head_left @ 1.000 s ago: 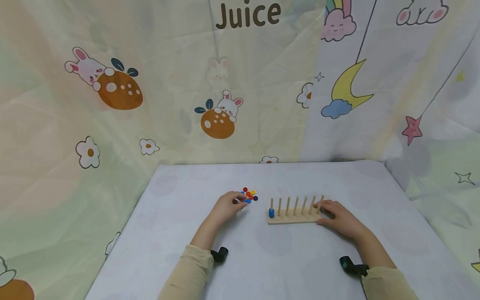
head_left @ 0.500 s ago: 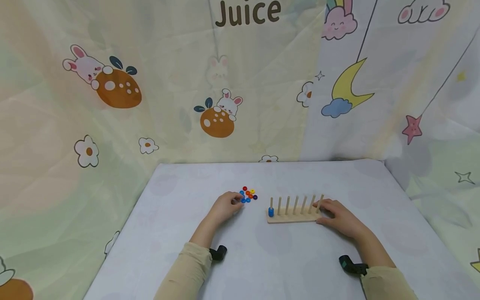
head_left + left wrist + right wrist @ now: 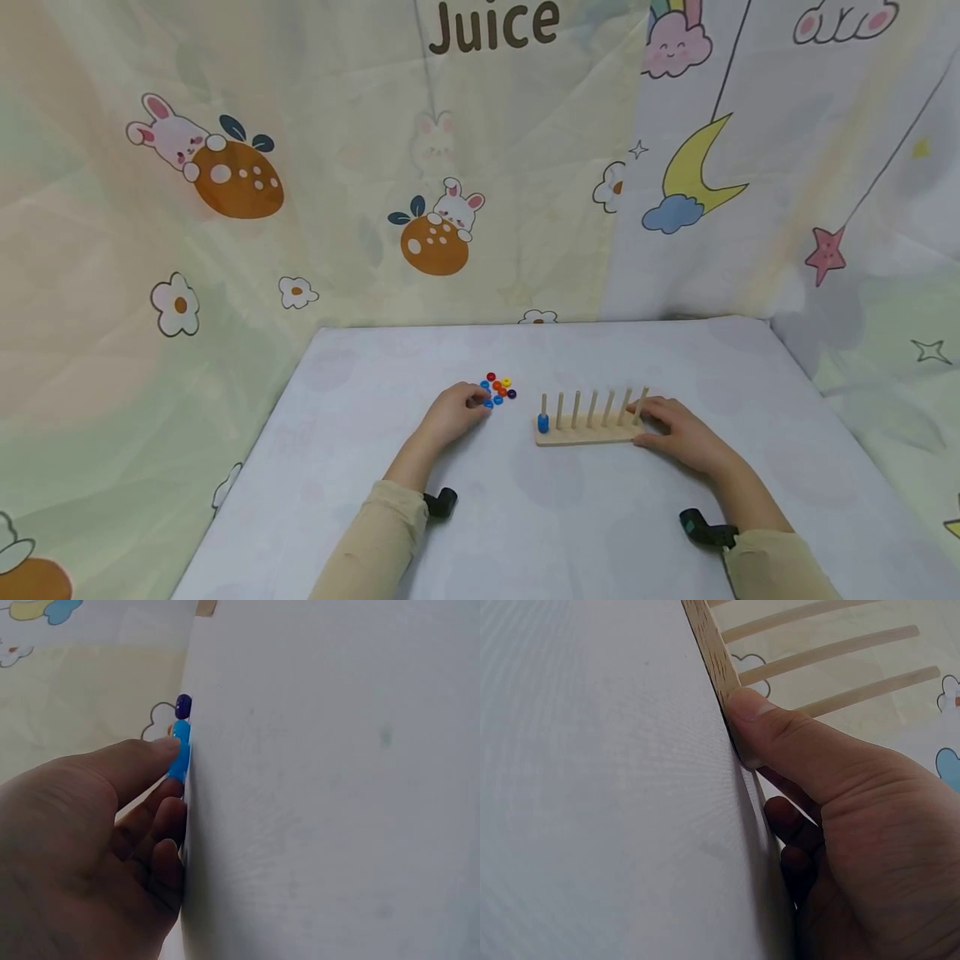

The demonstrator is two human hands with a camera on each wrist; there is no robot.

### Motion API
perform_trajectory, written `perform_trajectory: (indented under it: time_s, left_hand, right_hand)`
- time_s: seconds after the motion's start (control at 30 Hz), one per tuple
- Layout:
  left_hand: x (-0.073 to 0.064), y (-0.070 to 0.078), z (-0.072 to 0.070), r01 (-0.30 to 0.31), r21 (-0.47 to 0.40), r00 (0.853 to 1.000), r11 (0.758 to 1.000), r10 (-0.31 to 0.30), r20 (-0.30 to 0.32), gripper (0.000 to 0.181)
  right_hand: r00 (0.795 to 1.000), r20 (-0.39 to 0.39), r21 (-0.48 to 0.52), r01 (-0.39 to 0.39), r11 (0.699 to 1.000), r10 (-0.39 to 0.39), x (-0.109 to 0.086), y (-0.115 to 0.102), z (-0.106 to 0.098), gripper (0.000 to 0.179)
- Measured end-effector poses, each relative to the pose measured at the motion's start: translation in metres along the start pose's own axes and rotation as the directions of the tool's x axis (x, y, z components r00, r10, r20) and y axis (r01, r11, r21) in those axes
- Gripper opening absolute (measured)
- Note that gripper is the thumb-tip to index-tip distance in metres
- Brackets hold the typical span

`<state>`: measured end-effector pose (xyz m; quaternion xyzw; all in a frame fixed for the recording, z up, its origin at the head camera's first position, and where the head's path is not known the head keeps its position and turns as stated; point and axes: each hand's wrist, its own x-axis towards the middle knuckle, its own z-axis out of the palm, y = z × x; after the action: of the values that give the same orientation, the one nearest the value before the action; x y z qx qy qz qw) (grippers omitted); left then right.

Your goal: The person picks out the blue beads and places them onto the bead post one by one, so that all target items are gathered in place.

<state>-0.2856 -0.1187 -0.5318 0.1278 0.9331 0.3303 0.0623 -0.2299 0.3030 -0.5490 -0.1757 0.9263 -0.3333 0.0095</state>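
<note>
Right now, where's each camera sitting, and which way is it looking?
Head: worn on the head, facing forward and down at the table, the beads and the peg board; the left hand, right hand and both sleeves show.
Left wrist: on that wrist, looking at the left hand pinching a blue bead, with a dark bead past it.
Right wrist: on that wrist, looking at the right hand gripping the peg board's end; some pegs show.
Shared: head and right wrist both show the peg board and right hand.
</note>
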Motion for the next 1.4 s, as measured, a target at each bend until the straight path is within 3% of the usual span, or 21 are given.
perform_trajectory:
  time_s: [0.13,0.43,0.97,1.13,1.4]
  left_hand:
    - [0.004,0.000,0.001,-0.024,0.028,1.000,0.999,0.024,0.006,0.023]
    - [0.009,0.000,0.003,-0.012,0.056,1.000,0.998,0.011,0.015,0.019]
    - [0.007,-0.001,-0.003,0.009,-0.035,1.000,0.999,-0.008,0.014,0.017]
    - [0.006,0.004,-0.007,0.022,-0.052,0.999,0.998,-0.021,0.027,0.017]
    - [0.003,0.021,-0.016,-0.031,-0.045,0.999,0.999,0.032,0.040,0.021]
  right_hand:
    - [1.000,0.002,0.003,-0.006,1.000,0.006,-0.001,0.000,0.000,0.053]
    - [1.000,0.005,-0.005,0.005,1.000,-0.004,0.000,0.003,0.000,0.054]
    - [1.000,0.004,-0.010,0.000,1.000,0.000,0.000,0.000,0.000,0.053]
    - [1.000,0.006,-0.012,0.001,1.000,-0.001,0.000,-0.001,0.000,0.053]
    - [1.000,0.009,-0.016,-0.002,1.000,0.003,0.000,-0.001,-0.001,0.053]
